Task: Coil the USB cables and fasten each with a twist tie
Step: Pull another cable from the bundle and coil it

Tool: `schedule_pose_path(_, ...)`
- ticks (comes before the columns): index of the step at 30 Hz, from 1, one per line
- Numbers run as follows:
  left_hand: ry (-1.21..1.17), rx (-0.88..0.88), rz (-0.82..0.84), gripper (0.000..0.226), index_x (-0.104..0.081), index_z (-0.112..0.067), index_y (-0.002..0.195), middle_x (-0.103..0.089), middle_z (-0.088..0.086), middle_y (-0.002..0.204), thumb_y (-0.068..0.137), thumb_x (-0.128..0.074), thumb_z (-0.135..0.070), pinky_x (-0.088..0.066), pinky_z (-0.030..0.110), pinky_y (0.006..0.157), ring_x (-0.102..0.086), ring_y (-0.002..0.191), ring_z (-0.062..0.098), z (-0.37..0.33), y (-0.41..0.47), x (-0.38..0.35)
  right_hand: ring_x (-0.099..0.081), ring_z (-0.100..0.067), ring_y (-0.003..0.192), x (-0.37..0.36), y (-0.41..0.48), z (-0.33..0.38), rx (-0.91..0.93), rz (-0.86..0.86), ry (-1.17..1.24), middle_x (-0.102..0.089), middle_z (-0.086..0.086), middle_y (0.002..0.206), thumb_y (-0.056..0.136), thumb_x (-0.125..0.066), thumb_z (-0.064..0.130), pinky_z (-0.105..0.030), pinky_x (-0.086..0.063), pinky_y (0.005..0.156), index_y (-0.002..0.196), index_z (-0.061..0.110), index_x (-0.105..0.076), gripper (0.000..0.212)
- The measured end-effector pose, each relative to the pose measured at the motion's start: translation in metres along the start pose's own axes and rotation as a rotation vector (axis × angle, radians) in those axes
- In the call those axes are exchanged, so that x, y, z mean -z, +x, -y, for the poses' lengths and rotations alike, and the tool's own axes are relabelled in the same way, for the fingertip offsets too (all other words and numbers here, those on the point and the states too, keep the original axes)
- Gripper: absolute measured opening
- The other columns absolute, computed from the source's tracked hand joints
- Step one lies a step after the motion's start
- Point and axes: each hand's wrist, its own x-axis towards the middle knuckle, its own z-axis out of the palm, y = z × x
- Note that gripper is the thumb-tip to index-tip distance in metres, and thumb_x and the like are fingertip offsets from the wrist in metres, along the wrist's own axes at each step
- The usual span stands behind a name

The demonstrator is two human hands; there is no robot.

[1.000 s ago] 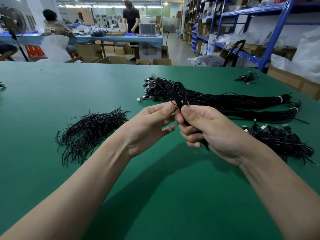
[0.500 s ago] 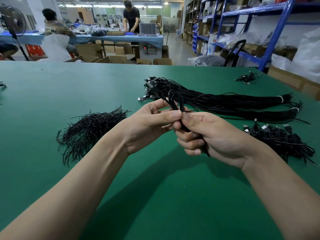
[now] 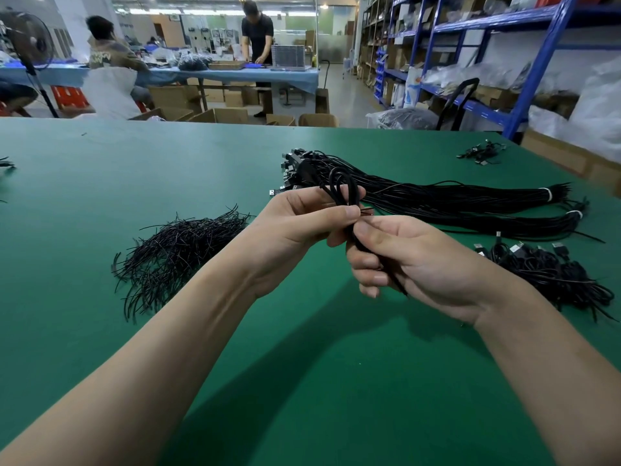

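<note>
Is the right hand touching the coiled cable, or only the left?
Touching. Head view: the right hand has fingers curled round the coiled cable; the left hand pinches it too.

Coiled cable (image 3: 342, 183) below the grip hidden inside right hand (image 3: 420, 260) fingers; twist tie (image 3: 367, 209) at the pinch too thin to tell, maybe wrapped once; left hand (image 3: 295, 227) fingertips partly behind loop; both forearms (image 3: 151, 381) cut by bottom edge

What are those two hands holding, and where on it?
One coiled black USB cable: the right hand grips its lower half, and the left hand pinches the twist tie at its middle.
</note>
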Motion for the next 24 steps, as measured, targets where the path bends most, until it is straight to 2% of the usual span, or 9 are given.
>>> schedule_pose_path(2,0.033,-0.010,-0.056,0.014,-0.078,-0.014,0.094,-0.067,0.020,0.101,0.081,-0.073,-0.012,-0.047,0.033,0.090,-0.059,0.095,0.029,-0.001,0.001,0.000,-0.057,-0.015,0.062,0.002,0.001,0.004,0.001,-0.063,-0.208,-0.061,0.000,0.070,0.100,-0.048,0.036,-0.031,-0.054,0.062,0.115,0.001,-0.063,0.041)
schedule_pose_path(4,0.062,-0.024,-0.105,0.015,-0.076,-0.010,0.094,-0.072,0.019,0.101,0.080,-0.078,-0.012,-0.053,0.034,0.094,-0.066,0.099,0.028,-0.002,0.001,0.001,-0.068,-0.011,0.073,0.003,0.002,0.008,0.051,-0.195,-0.580,-0.072,0.004,0.081,0.101,-0.050,0.040,-0.037,-0.057,0.076,0.110,0.016,-0.069,0.031)
schedule_pose_path(5,0.070,-0.027,-0.130,0.017,-0.074,-0.008,0.094,-0.072,0.020,0.101,0.078,-0.079,-0.013,-0.056,0.033,0.093,-0.068,0.098,0.027,-0.003,0.001,0.001,-0.068,-0.008,0.077,0.004,0.002,0.008,0.103,-0.295,-0.768,-0.073,0.006,0.084,0.097,-0.054,0.045,-0.035,-0.056,0.080,0.105,0.023,-0.069,0.028)
schedule_pose_path(7,0.069,-0.011,-0.175,0.010,-0.073,-0.012,0.090,-0.075,0.015,0.095,0.080,-0.075,-0.013,-0.058,0.027,0.082,-0.073,0.091,0.021,-0.003,0.002,0.001,-0.065,-0.007,0.079,0.006,0.000,0.007,0.247,-0.491,-0.961,-0.068,0.008,0.083,0.087,-0.060,0.053,-0.030,-0.052,0.075,0.101,0.031,-0.065,0.027)
schedule_pose_path(9,0.081,0.016,-0.186,0.009,-0.074,-0.014,0.091,-0.075,0.007,0.086,0.088,-0.071,-0.007,-0.058,0.024,0.072,-0.073,0.080,0.016,-0.002,0.002,-0.001,-0.063,-0.009,0.080,0.007,0.000,0.008,0.395,-0.554,-1.015,-0.064,0.012,0.084,0.087,-0.061,0.056,-0.032,-0.052,0.072,0.103,0.031,-0.061,0.030)
schedule_pose_path(12,0.058,0.068,-0.132,0.014,-0.074,-0.014,0.090,-0.073,0.003,0.085,0.091,-0.066,-0.003,-0.058,0.026,0.070,-0.072,0.076,0.015,0.003,0.001,-0.006,-0.061,-0.010,0.079,0.008,0.000,0.006,0.528,-0.535,-1.177,-0.060,0.014,0.088,0.094,-0.055,0.055,-0.040,-0.053,0.070,0.102,0.029,-0.058,0.027)
schedule_pose_path(18,-0.084,0.146,0.035,0.011,-0.079,-0.018,0.086,-0.071,0.001,0.084,0.082,-0.070,-0.013,-0.059,0.024,0.070,-0.068,0.072,0.008,0.008,0.000,-0.006,-0.047,-0.010,0.064,0.013,-0.001,0.004,0.601,-0.534,-1.313,-0.055,0.009,0.073,0.102,-0.044,0.053,-0.039,-0.044,0.058,0.085,0.021,-0.054,0.037)
schedule_pose_path(21,-0.127,0.150,0.066,0.024,-0.072,-0.006,0.102,-0.070,0.008,0.092,0.080,-0.070,-0.015,-0.059,0.023,0.069,-0.072,0.085,0.013,0.010,0.001,-0.005,-0.053,-0.011,0.059,0.013,-0.002,0.002,0.629,-0.543,-1.268,-0.055,0.012,0.065,0.104,-0.040,0.049,-0.040,-0.045,0.055,0.080,0.017,-0.055,0.043)
schedule_pose_path(24,-0.086,0.105,0.068,0.036,-0.063,0.010,0.105,-0.071,0.008,0.090,0.081,-0.070,-0.015,-0.059,0.022,0.068,-0.075,0.089,0.016,0.009,0.000,-0.007,-0.064,-0.009,0.061,0.010,0.000,-0.001,0.638,-0.575,-1.127,-0.061,0.012,0.063,0.105,-0.042,0.043,-0.041,-0.048,0.055,0.078,0.009,-0.059,0.046)
